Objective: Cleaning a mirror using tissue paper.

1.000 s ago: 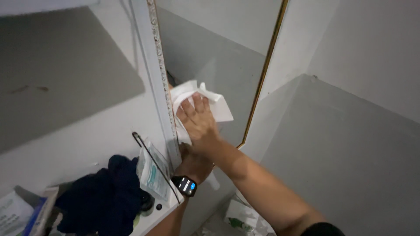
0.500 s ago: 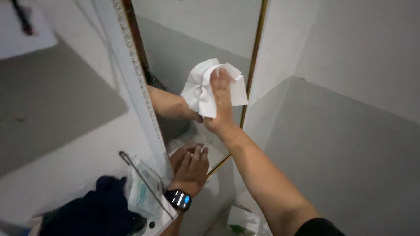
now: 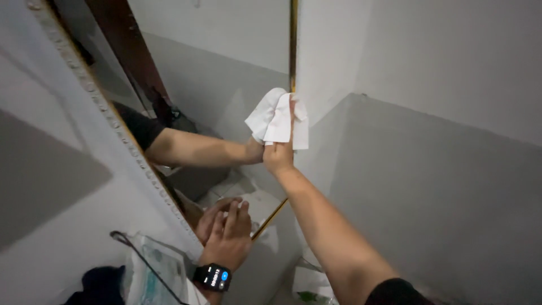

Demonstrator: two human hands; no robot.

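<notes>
Right hand pressing a white cloth to the mirror's right edge while the left hand is bracing low on the glass.

The fingers of the right hand [image 3: 280,149] are lying flat and together behind a folded white cloth [image 3: 278,117], pinning it against the mirror [image 3: 226,73] at upper centre of the frame; the cloth is sitting directly above the palm, its long axis running upward, its right side touching the gold frame edge [image 3: 293,51]. The left hand [image 3: 228,234], wearing a dark smartwatch [image 3: 212,277], is resting lower down at bottom centre, fingers extended and close together on the glass, holding nothing, well apart from the cloth. A clear plastic packet [image 3: 148,271] is lying just left of that wrist.
</notes>
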